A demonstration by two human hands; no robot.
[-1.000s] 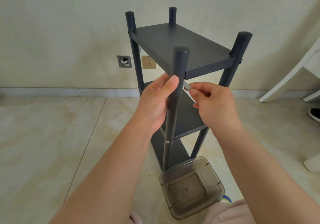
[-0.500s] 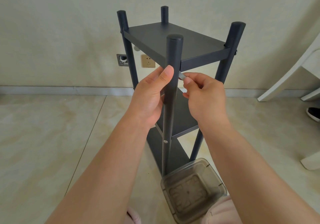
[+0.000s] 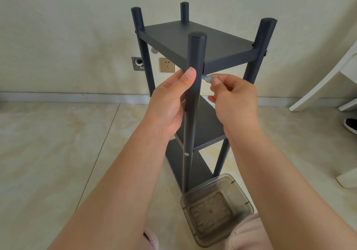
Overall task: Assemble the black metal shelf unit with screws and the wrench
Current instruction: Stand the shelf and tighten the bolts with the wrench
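Beige tiled floor (image 3: pixel 58 153) is spreading wide to the left of the tall black metal shelf unit (image 3: pixel 195 43), which is standing upright near the cream wall (image 3: pixel 67 27), long axis vertical. Its near post is rising between both forearms. The left hand (image 3: pixel 170 103) is curling round that post, while the right hand (image 3: pixel 233 95) is pinching a small silver wrench (image 3: pixel 207 78), pointing leftward under the top shelf's edge. A clear plastic tub (image 3: pixel 216 209) is sitting at the post's foot.

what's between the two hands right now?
In the head view, the near front post of the shelf unit stands between them: left hand grips it, right hand pinches the small wrench beside it.
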